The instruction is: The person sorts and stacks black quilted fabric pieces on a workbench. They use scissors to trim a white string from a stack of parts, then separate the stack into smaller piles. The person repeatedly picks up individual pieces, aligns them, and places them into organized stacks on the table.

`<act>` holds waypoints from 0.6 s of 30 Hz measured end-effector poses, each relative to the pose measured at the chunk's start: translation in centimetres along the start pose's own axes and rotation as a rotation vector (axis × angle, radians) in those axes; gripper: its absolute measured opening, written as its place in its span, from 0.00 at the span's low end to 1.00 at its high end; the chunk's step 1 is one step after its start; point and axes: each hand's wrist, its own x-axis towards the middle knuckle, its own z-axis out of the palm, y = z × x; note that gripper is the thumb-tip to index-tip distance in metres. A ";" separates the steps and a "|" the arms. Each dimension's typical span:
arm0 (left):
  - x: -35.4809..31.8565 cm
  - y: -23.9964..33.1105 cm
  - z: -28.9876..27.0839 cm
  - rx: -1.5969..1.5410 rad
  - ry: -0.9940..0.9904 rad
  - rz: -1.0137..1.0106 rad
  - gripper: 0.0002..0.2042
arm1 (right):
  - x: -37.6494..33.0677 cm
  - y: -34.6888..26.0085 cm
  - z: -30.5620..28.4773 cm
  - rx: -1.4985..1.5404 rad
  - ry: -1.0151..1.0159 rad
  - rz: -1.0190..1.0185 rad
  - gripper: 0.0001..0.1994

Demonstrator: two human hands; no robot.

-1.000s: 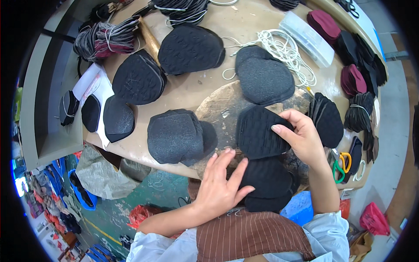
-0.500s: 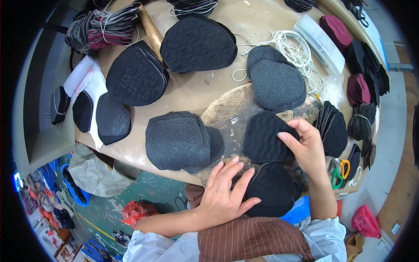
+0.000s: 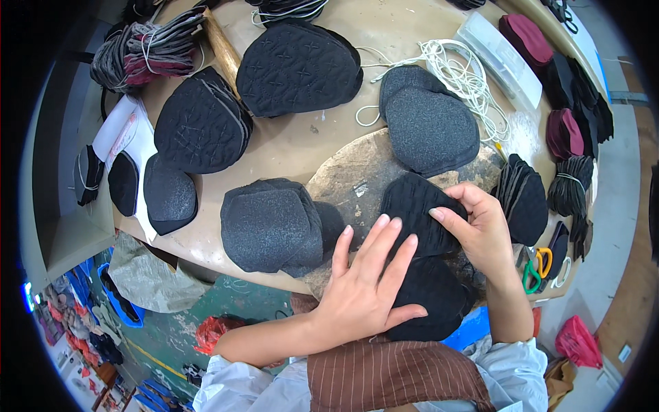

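Note:
A black ribbed fabric pad (image 3: 414,206) lies over the round worn wooden block (image 3: 347,175). My right hand (image 3: 473,223) pinches its right edge between thumb and fingers. With fingers spread, my left hand (image 3: 367,285) reaches across from the lower left, its fingertips at the pad's lower left edge; whether they press on it I cannot tell. The left thumb is over a stack of black pads (image 3: 429,299) nearest to me. To the left of the block sits a pile of grey speckled pads (image 3: 264,226), and another grey speckled pile (image 3: 432,130) rests behind it.
Quilted black stacks (image 3: 298,69) stand at the back near a wooden handle (image 3: 223,51). White cord (image 3: 473,89) lies tangled beside a clear plastic box (image 3: 500,62). At right are tied dark bundles (image 3: 571,185), maroon pieces (image 3: 525,39) and scissors with green and orange handles (image 3: 530,276).
My left hand has moved up and to the right, nearer the ribbed pad. The right hand keeps its pinch on the pad's edge. The whole view has shifted slightly.

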 end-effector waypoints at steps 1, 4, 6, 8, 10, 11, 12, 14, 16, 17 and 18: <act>0.3 0.0 0.0 0.030 -0.051 0.004 0.42 | 0.0 0.1 0.1 0.025 0.006 -0.011 0.08; 0.5 0.3 0.6 0.189 -0.107 -0.042 0.44 | -0.4 -0.1 -0.2 0.006 0.055 0.032 0.07; 0.6 0.8 0.7 0.250 -0.118 -0.081 0.41 | -1.2 -1.4 -0.8 -0.121 0.105 0.155 0.07; 1.5 1.1 0.8 0.264 -0.118 -0.077 0.38 | -0.9 -1.1 -0.8 -0.350 0.145 0.059 0.08; 2.8 1.1 1.0 0.231 -0.120 -0.082 0.30 | -0.3 -1.0 -0.6 -0.495 0.149 0.002 0.10; 3.5 1.2 0.4 0.192 -0.132 -0.078 0.29 | -0.3 -1.3 -0.9 -0.519 0.143 -0.032 0.10; 4.0 1.2 -0.3 0.153 -0.144 -0.075 0.27 | -0.3 -1.3 -1.0 -0.544 0.137 -0.065 0.10; 3.9 1.0 -1.1 0.091 -0.056 -0.047 0.22 | -0.8 -0.9 -1.0 -0.509 0.183 -0.136 0.09; 3.2 0.1 -1.6 0.041 0.214 0.055 0.22 | -1.9 -1.0 -1.3 -0.202 0.410 -0.319 0.08; 2.7 -0.1 -2.0 0.002 0.347 0.085 0.22 | -2.6 -0.9 -1.4 -0.043 0.512 -0.393 0.07; 2.6 -0.4 -2.1 -0.021 0.443 0.099 0.23 | -3.2 -1.7 -1.9 0.103 0.572 -0.422 0.07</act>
